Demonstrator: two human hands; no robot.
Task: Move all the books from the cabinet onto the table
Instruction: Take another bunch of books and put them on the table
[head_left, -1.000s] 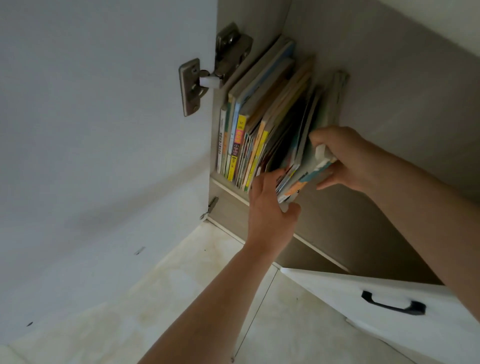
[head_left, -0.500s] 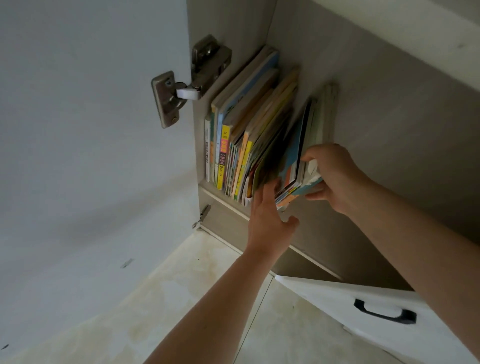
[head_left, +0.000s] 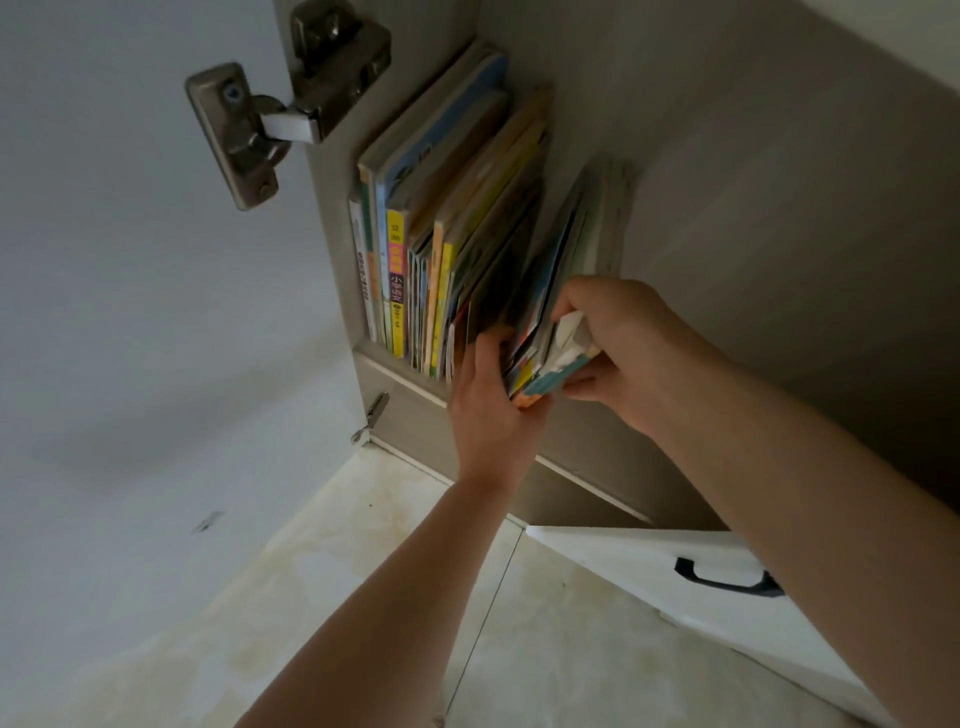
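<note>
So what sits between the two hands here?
In the head view, a small bundle of thin books lies between them: the right hand grips its right side and the left hand presses against its left, other books standing further left.

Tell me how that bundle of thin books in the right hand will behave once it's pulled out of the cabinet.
The bundle of thin books looks soft-covered, so it will probably flex and sag. Several loose volumes are pinched at one end by the right hand, so they may fan or slip. The left hand beneath could steady them.
</note>
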